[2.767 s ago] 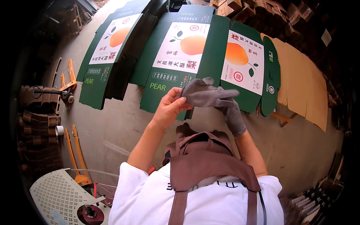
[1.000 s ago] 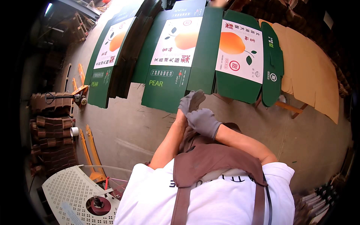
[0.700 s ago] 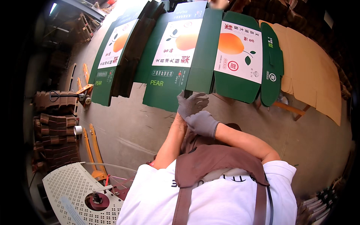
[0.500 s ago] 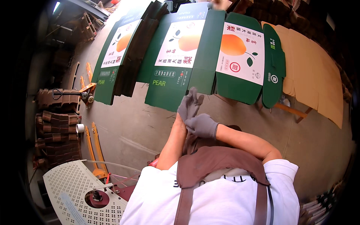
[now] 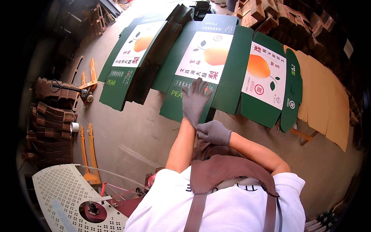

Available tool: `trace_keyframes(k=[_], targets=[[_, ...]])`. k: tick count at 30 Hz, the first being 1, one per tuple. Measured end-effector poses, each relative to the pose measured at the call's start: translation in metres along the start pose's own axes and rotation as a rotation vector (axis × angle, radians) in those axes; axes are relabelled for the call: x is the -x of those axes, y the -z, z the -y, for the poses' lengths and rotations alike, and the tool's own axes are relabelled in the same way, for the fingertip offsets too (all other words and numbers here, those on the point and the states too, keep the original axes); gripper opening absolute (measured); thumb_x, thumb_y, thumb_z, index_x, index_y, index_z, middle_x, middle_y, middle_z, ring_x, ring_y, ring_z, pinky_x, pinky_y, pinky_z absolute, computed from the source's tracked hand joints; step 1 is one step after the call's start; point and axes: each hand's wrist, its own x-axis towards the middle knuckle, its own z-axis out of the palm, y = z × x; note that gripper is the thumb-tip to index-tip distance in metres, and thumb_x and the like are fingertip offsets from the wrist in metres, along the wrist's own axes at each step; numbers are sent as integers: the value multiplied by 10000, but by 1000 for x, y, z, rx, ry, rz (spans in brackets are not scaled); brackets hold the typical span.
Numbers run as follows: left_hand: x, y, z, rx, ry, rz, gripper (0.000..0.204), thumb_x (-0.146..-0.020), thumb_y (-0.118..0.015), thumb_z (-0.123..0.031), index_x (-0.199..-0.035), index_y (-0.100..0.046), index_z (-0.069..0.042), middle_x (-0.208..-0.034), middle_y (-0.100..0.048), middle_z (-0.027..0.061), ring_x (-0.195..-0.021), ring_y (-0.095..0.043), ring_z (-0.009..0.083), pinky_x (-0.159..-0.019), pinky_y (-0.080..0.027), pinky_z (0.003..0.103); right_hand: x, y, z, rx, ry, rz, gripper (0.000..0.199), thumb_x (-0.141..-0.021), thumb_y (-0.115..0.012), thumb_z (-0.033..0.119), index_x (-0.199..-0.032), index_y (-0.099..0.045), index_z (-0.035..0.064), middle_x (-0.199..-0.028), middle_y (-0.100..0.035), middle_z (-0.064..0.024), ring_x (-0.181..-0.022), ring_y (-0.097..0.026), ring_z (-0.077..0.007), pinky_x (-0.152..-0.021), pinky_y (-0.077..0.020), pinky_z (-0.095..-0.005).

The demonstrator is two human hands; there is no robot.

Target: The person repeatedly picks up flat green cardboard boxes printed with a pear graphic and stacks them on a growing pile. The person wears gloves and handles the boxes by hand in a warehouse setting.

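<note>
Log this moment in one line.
left hand: gloved, splayed | right hand: gloved, gripping left glove cuff | ahead: green cartons, brown cardboard

Strong light pours toward us from the room's far end, bleaching the floor (image 5: 131, 131) there and glossing a box (image 5: 219, 24). The left stack (image 5: 154, 63) is murky along its side. Lines bow near the black surround; the left glove (image 5: 195, 103) looks fairly crisp.

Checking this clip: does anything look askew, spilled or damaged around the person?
Nothing looks spilled or clearly damaged. The brown cardboard stack at the left looks untidy, its layers jutting unevenly. The right hand pinching the cuff of the left glove looks ordinary.
</note>
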Motion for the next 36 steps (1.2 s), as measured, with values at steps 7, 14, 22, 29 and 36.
trace_keyframes(k=[7,14,22,29,36], targets=[[-41,16,-67,57,-174,-116,462,-1032,-473,-284,-1463,-410,-128,-1490,-428,108,-1419,-343,280,-1180,-278,549,-79,-5,16,-12,29,-6,210,-945,-560,277,-927,-592,70,-797,-633,-191,-766,-632,-402,-680,-498,-484],[-61,19,-105,-377,-110,-302,609,-1004,-540,-423,-1510,-376,-127,-1535,-408,158,-1420,-385,320,-1178,-276,496,-128,-7,21,47,-27,19,224,-956,-555,288,-921,-596,70,-793,-646,-171,-765,-647,-387,-672,-508,-473],[-91,20,-131,-2568,-62,-107,567,-853,-643,-359,-1381,-534,-183,-1424,-547,47,-1377,-437,273,-1137,-232,600,-194,30,19,469,-207,-55,351,-992,-521,414,-924,-579,75,-801,-664,-163,-735,-677,-364,-622,-514,-479],[-91,10,-146,-2710,-168,120,624,-843,-679,-429,-1389,-533,-165,-1394,-547,90,-1363,-442,292,-1114,-231,634,-212,24,-11,196,-127,-14,268,-966,-570,305,-903,-581,45,-766,-649,-222,-721,-643,-428,-650,-505,-519],[-79,6,-197,-2664,-508,149,702,-796,-759,-423,-1390,-499,-155,-1369,-492,114,-1296,-440,327,-1089,-257,585,-232,-1,56,4,44,182,257,-955,-584,277,-935,-604,22,-808,-647,-237,-755,-639,-431,-673,-499,-500]])
